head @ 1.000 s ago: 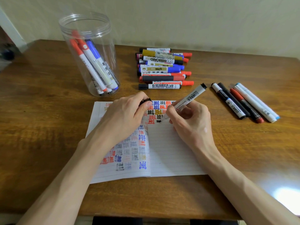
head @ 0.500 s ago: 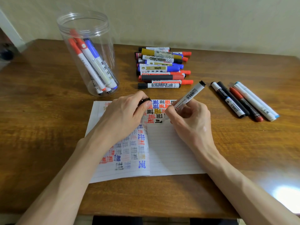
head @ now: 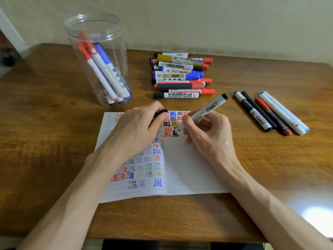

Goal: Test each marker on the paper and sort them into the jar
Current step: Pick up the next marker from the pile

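Note:
My right hand [head: 209, 134] grips a white marker [head: 210, 109] with a black end, its tip on the lined paper [head: 189, 170] beside fresh black strokes. My left hand [head: 138, 129] rests on the paper's left page and pinches the marker's black cap [head: 161, 112] between thumb and fingers. The page carries rows of red, blue, black and yellow test marks. A clear plastic jar [head: 98, 56] stands at the back left, open, with several red, blue and black markers leaning inside.
A pile of several untested markers [head: 180, 76] lies behind the paper. Another group of several markers [head: 270, 112] lies to the right on the wooden table [head: 45, 141]. The table's front edge runs near the bottom of the view.
The marker tip has drawn more black strokes on the paper, shifting slightly. My left hand stays in place with the cap.

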A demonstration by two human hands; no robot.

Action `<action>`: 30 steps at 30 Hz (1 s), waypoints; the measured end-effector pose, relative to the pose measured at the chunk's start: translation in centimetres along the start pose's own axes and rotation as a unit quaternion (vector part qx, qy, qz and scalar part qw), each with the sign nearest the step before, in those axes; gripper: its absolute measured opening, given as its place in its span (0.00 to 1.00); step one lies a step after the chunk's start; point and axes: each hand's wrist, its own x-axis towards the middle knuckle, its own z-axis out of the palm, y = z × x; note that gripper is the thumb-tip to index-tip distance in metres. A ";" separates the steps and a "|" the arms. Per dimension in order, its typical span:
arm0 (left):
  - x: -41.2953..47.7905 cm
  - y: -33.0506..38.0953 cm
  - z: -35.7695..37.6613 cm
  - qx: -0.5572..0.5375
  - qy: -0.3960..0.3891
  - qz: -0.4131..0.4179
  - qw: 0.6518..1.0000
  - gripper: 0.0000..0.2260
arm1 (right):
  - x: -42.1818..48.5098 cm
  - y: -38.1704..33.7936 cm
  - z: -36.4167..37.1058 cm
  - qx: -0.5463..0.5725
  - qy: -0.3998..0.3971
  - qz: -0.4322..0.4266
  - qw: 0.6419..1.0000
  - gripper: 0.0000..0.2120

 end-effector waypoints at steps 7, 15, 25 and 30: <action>-0.1 0.1 -0.1 -0.003 -0.001 -0.002 1.000 0.13 | 0.1 0.2 0.1 -0.016 -0.001 -0.004 1.000 0.06; 0.0 0.1 0.0 0.000 -0.004 -0.004 1.000 0.13 | 0.0 0.2 -0.1 -0.007 0.021 0.016 1.000 0.06; 0.0 0.1 -0.1 -0.003 -0.001 -0.005 1.000 0.12 | 0.1 0.2 0.0 -0.024 0.011 0.015 1.000 0.07; 0.1 0.2 -0.1 -0.002 -0.004 -0.005 1.000 0.13 | 0.1 0.2 -0.1 -0.009 0.026 0.022 0.999 0.05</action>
